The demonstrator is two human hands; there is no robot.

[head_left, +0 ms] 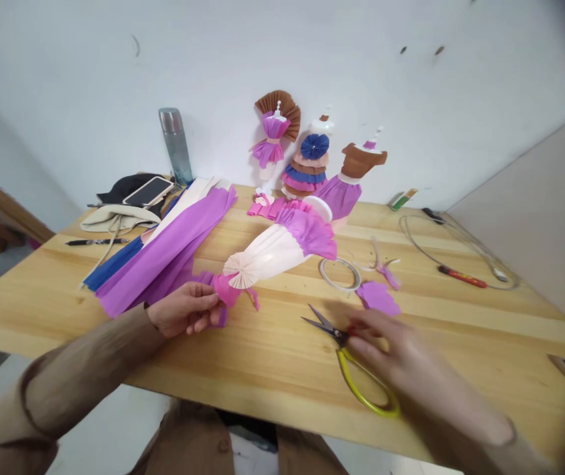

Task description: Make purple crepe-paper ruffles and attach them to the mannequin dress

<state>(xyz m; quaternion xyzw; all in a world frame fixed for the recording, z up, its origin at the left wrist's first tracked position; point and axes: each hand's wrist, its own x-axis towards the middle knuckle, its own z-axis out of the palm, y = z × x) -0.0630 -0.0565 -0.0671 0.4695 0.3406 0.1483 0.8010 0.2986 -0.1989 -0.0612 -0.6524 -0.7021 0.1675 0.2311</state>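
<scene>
A small mannequin dressed in crepe paper [277, 254] lies tilted above the wooden table, with a white body, a purple ruffle at its far end and a cream pleated rosette [240, 269]. My left hand [188, 308] pinches the pink paper [226, 289] at its near end. Yellow-handled scissors [334, 332] rest on the table, blades apart. Over their pivot and upper handle is my right hand [386, 343], smeared by motion; whether it grips them is unclear. Beyond it are a roll of tape [340, 289] and purple paper scraps [380, 298].
Folded crepe paper strips [163, 254] lie at left beside a pen [97, 242], a phone [148, 191] and a flask [175, 146]. Several dressed mannequins, one in a brown top [362, 160], stand by the wall. A cable [405, 231] and red-handled tool [461, 276] lie right.
</scene>
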